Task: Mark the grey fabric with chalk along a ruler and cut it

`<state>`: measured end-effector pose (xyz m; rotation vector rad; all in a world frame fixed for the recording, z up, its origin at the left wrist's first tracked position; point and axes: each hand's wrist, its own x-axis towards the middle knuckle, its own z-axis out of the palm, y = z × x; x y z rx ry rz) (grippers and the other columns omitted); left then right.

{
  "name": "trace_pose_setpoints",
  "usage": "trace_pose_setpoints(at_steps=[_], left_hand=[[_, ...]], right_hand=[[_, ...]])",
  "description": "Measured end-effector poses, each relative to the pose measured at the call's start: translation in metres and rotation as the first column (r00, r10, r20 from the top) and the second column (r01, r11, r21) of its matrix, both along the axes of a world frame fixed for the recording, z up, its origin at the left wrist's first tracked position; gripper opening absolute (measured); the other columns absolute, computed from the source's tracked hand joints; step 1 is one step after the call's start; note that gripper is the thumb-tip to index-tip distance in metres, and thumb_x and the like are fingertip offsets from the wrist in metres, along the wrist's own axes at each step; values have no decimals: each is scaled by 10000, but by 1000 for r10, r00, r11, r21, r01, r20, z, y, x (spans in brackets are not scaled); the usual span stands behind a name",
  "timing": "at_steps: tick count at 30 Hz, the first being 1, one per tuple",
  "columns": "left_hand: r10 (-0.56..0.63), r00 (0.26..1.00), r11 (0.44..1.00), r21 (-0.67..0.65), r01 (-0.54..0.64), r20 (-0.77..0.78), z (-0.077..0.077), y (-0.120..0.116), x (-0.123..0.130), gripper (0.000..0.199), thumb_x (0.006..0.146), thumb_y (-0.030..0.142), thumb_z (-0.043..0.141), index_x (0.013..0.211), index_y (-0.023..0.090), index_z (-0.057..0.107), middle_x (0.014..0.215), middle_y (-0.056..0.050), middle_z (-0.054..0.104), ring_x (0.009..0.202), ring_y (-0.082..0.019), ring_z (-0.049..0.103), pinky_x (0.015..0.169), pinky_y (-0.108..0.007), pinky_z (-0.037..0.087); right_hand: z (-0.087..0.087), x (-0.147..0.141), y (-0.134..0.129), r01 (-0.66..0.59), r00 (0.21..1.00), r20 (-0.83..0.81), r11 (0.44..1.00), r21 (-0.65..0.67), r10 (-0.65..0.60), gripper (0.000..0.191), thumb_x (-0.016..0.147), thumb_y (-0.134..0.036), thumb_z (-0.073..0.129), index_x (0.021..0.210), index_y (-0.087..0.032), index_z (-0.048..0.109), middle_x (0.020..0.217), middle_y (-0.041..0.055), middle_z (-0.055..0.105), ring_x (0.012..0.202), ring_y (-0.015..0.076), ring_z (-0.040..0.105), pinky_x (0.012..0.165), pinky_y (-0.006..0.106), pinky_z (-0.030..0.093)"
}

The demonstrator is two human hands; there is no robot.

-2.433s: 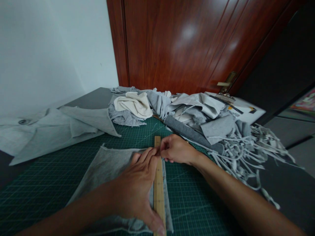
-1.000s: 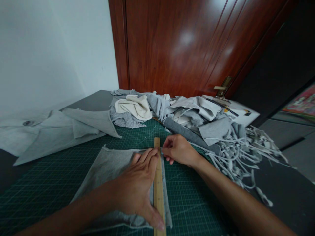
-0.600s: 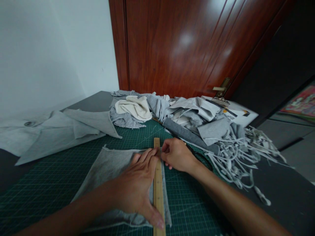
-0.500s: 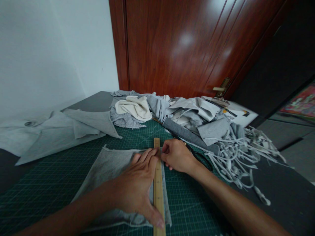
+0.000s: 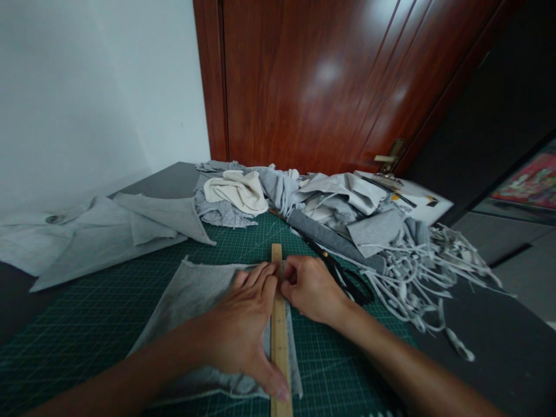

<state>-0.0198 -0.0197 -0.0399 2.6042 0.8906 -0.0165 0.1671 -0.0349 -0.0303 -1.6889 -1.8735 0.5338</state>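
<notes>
A piece of grey fabric [image 5: 191, 301] lies flat on the green cutting mat [image 5: 339, 359]. Along its right side runs a wooden ruler [image 5: 280, 336], pointing away from me. My left hand [image 5: 243, 324] is spread over the fabric, its fingertips and thumb pressing the ruler down. At the ruler's right edge, near its far end, my right hand [image 5: 310, 286] is closed in a pinch over the fabric's margin. Whatever those fingers hold is hidden. Black-handled scissors [image 5: 351, 281] lie just beyond my right hand.
Grey cloth pieces [image 5: 125, 223] spread on the left. A folded cream cloth [image 5: 237, 191] tops a heap at the back. Rolled dark grey fabric [image 5: 330, 237] and a tangle of pale fabric strips [image 5: 417, 289] lie right. A clipboard [image 5: 425, 200] sits behind, before a wooden door [image 5: 304, 87].
My right hand has shifted slightly toward me along the ruler, uncovering more of the scissors. My left hand, the ruler and the fabric stay in place.
</notes>
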Motion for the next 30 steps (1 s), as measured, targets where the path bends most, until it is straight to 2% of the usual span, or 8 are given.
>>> trace_pose_setpoints(at_steps=[6,10,15,20,23,26,28,30], left_hand=[[5,1000,1000,15,-5,4,2,0,1,1429,539,870,787,1628,42,372,1769,-338,201,1650,-527,158,1320,-691,166],[-15,999,1000,18,15,39,0,1,1,1442,563,854,791,1667,70,296,1776,-327,187,1654,-514,158,1313,-690,187],[14,1000,1000,-21,-14,-19,0,0,1,1525,536,845,808,1693,49,214,1786,-332,100,1665,-507,89,1318,-700,146],[19,1000,1000,-14,-19,2,-1,-1,2,1536,523,833,814,1708,83,188,1792,-318,108,1666,-509,78,1315,-703,138],[19,1000,1000,6,-19,-1,-3,-1,2,1556,497,830,819,1712,94,185,1799,-301,110,1669,-500,85,1319,-692,151],[33,999,999,3,-32,-15,-2,-2,2,1560,505,834,815,1708,66,184,1797,-308,98,1669,-500,86,1319,-694,151],[23,1000,1000,10,-23,-20,0,-2,2,1527,530,851,796,1703,72,207,1795,-308,112,1668,-498,96,1314,-699,156],[9,1000,1000,17,-8,-20,2,-2,2,1493,549,871,777,1697,85,236,1794,-306,127,1668,-494,112,1313,-693,162]], right_hand=[[-2,-2,-20,-72,997,-32,997,30,72,334,716,100,627,649,-206,511,600,-78,513,562,108,456,557,239,300],[-6,-4,-42,-144,983,-112,989,24,146,288,732,89,583,697,-196,560,625,-78,528,556,94,462,535,225,302],[-20,-7,-70,-170,965,-209,984,-44,158,235,750,52,596,739,-180,630,618,-73,556,529,80,454,487,222,283],[-28,-4,-85,-231,941,-279,966,-115,192,227,700,50,634,694,-177,637,612,-68,593,522,69,474,478,212,295],[-20,4,-92,-329,917,-310,916,-231,252,241,650,53,663,681,-185,641,625,-69,598,532,72,478,465,196,298],[-5,16,-96,-401,896,-328,860,-315,298,264,645,45,693,742,-200,685,683,-58,629,569,87,524,470,185,335],[7,23,-95,-369,910,-314,873,-318,270,285,695,32,681,834,-212,726,701,-57,628,585,94,531,482,187,350],[14,28,-90,-314,918,-332,908,-278,216,263,736,23,666,849,-210,713,677,-64,602,574,93,515,485,193,350]])
